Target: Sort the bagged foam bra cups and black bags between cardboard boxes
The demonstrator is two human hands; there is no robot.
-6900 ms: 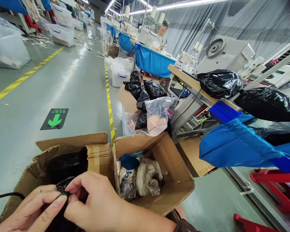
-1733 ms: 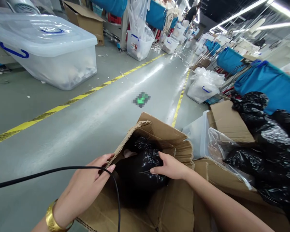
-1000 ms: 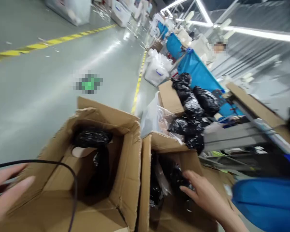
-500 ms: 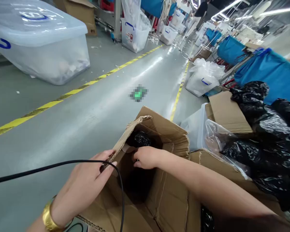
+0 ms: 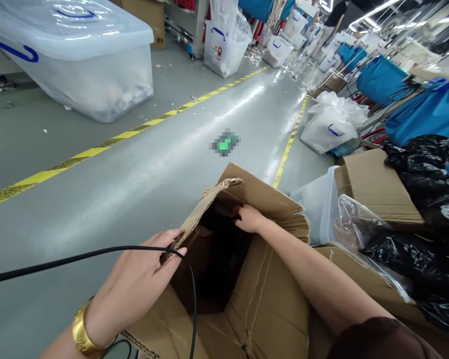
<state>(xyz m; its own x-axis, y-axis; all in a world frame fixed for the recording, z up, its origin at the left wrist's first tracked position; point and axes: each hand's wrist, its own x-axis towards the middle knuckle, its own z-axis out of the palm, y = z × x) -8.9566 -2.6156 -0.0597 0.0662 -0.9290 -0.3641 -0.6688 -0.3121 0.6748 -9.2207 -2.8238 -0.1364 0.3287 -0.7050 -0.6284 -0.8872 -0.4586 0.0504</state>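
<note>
An open cardboard box [image 5: 269, 289] fills the lower middle of the view, its inside dark. My left hand [image 5: 145, 274], with a gold bracelet on the wrist, is closed on the edge of the box's left flap, thumb on the near side. Across that hand runs a black cable [image 5: 97, 251], which bends down in front of the box. Reaching in from the right, my right hand [image 5: 250, 219] is inside the opening near the far wall. Its fingers are curled and partly lost in shadow; what they hold, if anything, cannot be made out.
Black plastic bags [image 5: 407, 254] and a clear plastic tub [image 5: 322, 199] lie to the right. A large lidded storage bin [image 5: 97, 80] stands on the left. Yellow-and-black floor tape [image 5: 134, 132] borders the aisle. Far off, a person [image 5: 335, 17] stands among more bins.
My right hand has moved up and right inside the box, toward its far wall. The black plastic seen in the box before is now hidden in shadow. My left hand keeps its grip.
</note>
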